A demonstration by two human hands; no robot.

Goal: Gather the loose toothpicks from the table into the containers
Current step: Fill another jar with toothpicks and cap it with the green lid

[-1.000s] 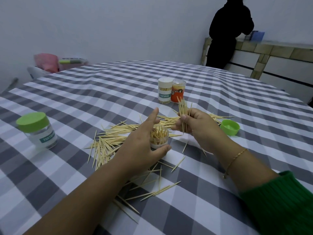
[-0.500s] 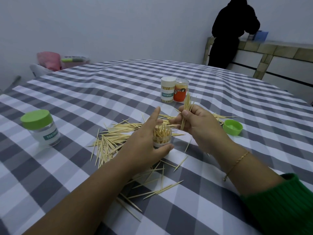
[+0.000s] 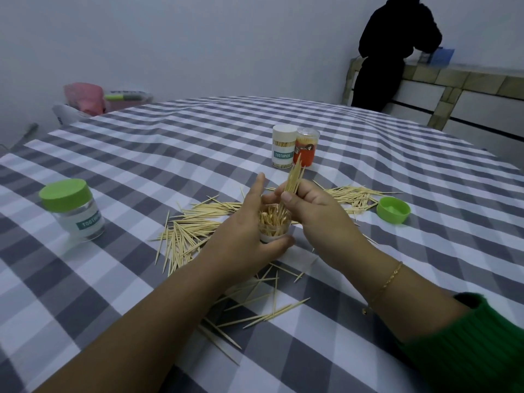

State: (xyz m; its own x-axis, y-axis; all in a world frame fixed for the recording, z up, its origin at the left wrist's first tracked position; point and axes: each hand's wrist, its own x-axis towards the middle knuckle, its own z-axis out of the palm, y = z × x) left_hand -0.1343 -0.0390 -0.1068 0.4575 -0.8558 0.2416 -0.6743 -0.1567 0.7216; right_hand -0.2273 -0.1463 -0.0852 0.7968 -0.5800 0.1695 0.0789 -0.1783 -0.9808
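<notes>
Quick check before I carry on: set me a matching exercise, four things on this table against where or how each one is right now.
1. open jar
2. toothpick bundle
3. loose green lid
4. green-lidded jar

A. stands capped, far left
B. lies upturned on the cloth, right of the hands
C. held by the left hand
D. pinched by the right hand, lower ends in the jar's mouth

Pairs: 1-C, 2-D, 3-B, 4-A

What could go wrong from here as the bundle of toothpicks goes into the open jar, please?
The jar already looks quite full, so the bundle in the right hand may jam or spill over the rim. The left hand grips the jar only from the side; a hard push could tip it. Both forearms hover over loose toothpicks, which they could sweep away.
</notes>
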